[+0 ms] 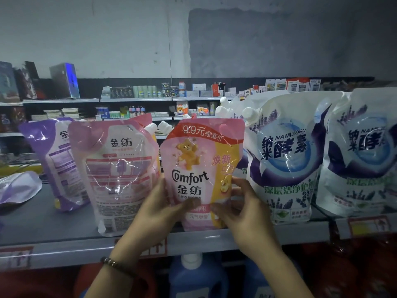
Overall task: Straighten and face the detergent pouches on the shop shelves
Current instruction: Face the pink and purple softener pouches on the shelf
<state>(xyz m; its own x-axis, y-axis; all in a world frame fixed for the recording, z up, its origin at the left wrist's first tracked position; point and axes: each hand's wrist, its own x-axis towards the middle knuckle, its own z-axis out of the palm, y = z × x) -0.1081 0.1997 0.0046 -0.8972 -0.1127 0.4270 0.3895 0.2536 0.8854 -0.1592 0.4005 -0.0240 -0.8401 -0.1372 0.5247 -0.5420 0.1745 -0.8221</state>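
A pink Comfort pouch stands upright at the shelf's front, label facing me. My left hand grips its lower left edge, thumb across the front. My right hand grips its lower right edge. To its left a pink pouch shows its back panel, and a purple pouch behind it also shows its back. To the right stand two large white lavender pouches, fronts facing out. A purple pouch lies flat at the far left.
The grey shelf has bare space at front left, and its front rail carries red price tags. Blue detergent bottles stand on the shelf below. Another aisle's shelves with small goods run behind.
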